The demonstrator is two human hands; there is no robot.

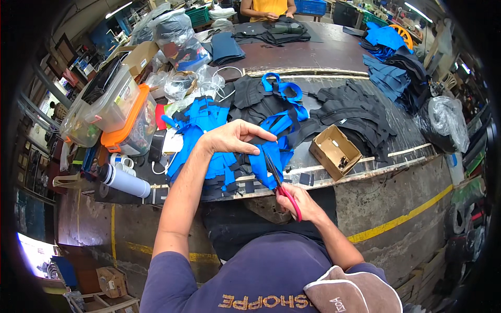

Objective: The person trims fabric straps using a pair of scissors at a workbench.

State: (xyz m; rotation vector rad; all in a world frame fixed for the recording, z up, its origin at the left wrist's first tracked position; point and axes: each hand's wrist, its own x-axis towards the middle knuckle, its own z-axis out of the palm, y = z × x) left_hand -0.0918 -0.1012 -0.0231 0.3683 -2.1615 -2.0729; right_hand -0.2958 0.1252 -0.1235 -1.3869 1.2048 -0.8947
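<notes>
My left hand (236, 137) pinches a blue fabric piece (260, 166) with dark edging between thumb and fingers, above the table's near edge. In my right hand (303, 202) is a pair of scissors (291, 200) with pinkish-red handles. Their dark blades point up and away, lying against the blue fabric just below my left hand. A blue strap (292, 93) loops away beyond the fabric. To the left lies a heap of blue cut pieces (201, 122) with black parts. Stacked black fabric pieces with zippers (350, 117) lie to the right.
A small open cardboard box (327, 143) with little dark parts stands at the near edge. On the left are a pale bottle (125, 181), a white mug (122, 163) and an orange-rimmed clear bin (125, 130). Across the table a person in yellow (269, 8) handles dark fabric.
</notes>
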